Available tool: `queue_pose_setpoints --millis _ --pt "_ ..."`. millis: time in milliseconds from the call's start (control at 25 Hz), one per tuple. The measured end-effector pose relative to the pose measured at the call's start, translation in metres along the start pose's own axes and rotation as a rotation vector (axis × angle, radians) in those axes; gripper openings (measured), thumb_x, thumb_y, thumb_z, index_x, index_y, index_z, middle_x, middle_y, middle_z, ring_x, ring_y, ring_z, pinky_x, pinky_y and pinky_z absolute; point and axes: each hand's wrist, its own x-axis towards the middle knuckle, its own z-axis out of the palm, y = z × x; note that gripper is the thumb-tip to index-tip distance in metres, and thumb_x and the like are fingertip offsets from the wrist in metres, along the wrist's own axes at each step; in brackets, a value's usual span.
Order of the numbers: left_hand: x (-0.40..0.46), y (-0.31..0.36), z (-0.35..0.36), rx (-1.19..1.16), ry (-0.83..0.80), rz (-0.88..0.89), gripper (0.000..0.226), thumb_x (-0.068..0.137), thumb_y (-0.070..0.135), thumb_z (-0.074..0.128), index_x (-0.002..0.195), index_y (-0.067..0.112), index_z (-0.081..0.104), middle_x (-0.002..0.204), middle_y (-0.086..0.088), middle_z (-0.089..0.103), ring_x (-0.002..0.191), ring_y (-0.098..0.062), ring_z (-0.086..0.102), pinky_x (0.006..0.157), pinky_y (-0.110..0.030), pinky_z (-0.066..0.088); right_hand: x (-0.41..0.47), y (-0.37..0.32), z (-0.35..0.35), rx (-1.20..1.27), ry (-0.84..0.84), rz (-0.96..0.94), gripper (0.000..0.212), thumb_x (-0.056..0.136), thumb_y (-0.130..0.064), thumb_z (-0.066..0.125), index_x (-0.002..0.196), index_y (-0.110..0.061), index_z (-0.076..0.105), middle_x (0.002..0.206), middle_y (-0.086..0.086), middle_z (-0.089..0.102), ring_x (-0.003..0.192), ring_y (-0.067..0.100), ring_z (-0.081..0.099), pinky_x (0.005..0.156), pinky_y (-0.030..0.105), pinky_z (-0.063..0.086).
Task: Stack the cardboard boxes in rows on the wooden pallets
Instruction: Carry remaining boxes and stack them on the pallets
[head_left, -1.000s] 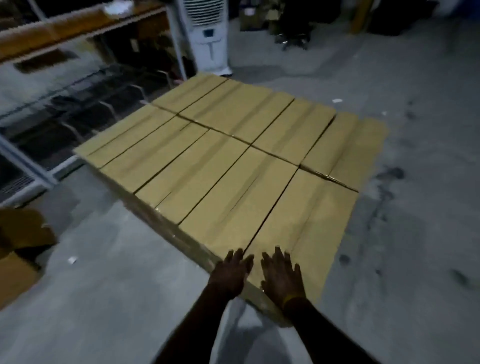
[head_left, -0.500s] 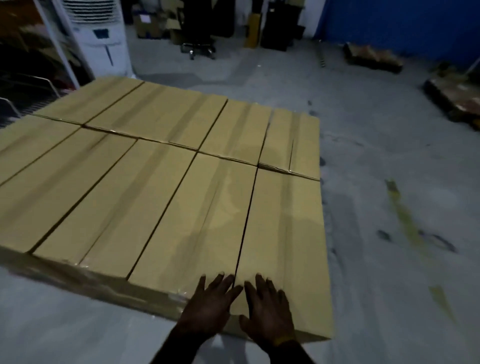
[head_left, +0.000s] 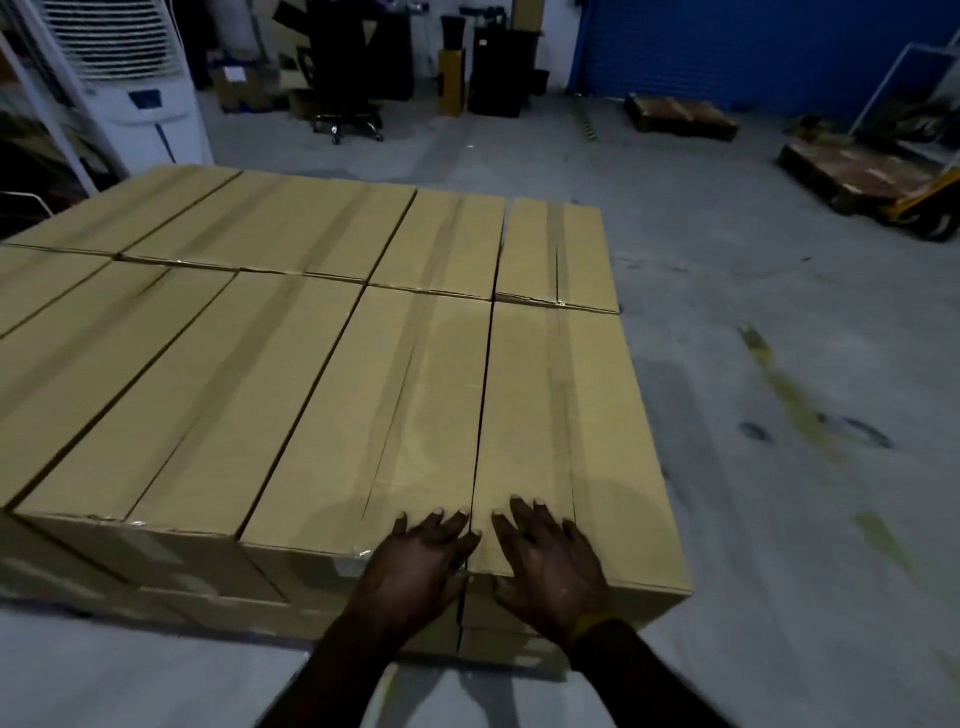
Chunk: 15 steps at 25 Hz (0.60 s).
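Grey concrete floor (head_left: 779, 519), blue shutter (head_left: 753, 47) bkgd.

The grey concrete floor (head_left: 727, 519) carries a block of long cardboard boxes (head_left: 291, 395) set in rows.

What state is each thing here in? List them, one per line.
Left hand: open, flat on the near edge of a box top.
Right hand: open, flat on the rightmost near box.
Long tan cardboard boxes: taped shut, laid side by side in two rows.
White air cooler: upright.
Bare wooden pallet: lying flat on the floor.
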Motion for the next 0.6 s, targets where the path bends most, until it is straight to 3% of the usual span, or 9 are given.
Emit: queue_pose_setpoints --millis 80,200,360,440,520,600 --pt "-0.001 -0.001 0.005 -0.005 0.033 -0.008 0.052 0.083 0.04 0.071 0.132 0.031 0.061 0.146 0.004 0.051 0.128 -0.022 0.056 0.097 -0.055 0.048 0.003 0.0 -0.001 -0.013 0.038 0.019 0.078 0.093 -0.055 0.047 0.157 -0.031 0.009 0.166 -0.001 -0.001 0.152 0.024 0.002 0.12 0.046 0.009" --pt "-0.003 0.001 0.016 -0.016 0.003 -0.015 0.057 0.066 0.042 0.087 0.12 0.032 0.069 0.132 0.004 0.064 0.112 -0.021 0.067 0.084 -0.051 0.056 0.003 0.0 0.001 -0.012 0.035 0.033 0.077 0.094 -0.052 0.046 0.158 -0.031 0.007 0.165 -0.001 -0.006 0.152 0.024 -0.003 0.12 0.047 0.005" --pt "-0.003 0.0 0.025 -0.033 0.041 -0.019 0.063 0.06 0.044 0.091 0.118 0.034 0.069 0.129 0.006 0.066 0.11 -0.018 0.068 0.083 -0.048 0.057 0.003 -0.001 0.008 -0.037 -0.006 0.045 0.077 0.072 -0.059 0.053 0.142 -0.028 0.051 0.153 0.006 0.041 0.135 0.032 0.047 0.1 0.054 0.042" --pt "-0.004 -0.002 0.026 -0.011 0.064 -0.001 0.063 0.063 0.045 0.089 0.121 0.034 0.066 0.131 0.006 0.064 0.112 -0.018 0.067 0.085 -0.047 0.057 0.003 -0.002 0.01 -0.021 0.005 0.057 0.08 0.069 -0.06 0.055 0.142 -0.028 0.051 0.151 0.007 0.044 0.134 0.031 0.049 0.099 0.054 0.043" --pt "-0.006 -0.001 0.024 0.006 0.104 0.007 0.063 0.066 0.045 0.087 0.123 0.033 0.065 0.133 0.005 0.063 0.113 -0.018 0.067 0.086 -0.046 0.056 0.0 -0.004 0.01 -0.025 0.088 0.027 0.078 0.078 -0.056 0.055 0.15 -0.029 0.038 0.16 0.005 0.026 0.143 0.031 0.034 0.107 0.056 0.034" --pt "-0.01 0.001 0.021 0.029 0.125 -0.012 0.065 0.068 0.042 0.086 0.127 0.029 0.062 0.136 0.002 0.061 0.116 -0.02 0.065 0.088 -0.047 0.055 -0.001 -0.004 0.011 -0.024 0.066 0.0 0.077 0.094 -0.048 0.049 0.157 -0.031 0.007 0.164 0.003 -0.007 0.152 0.029 0.0 0.118 0.054 0.009"
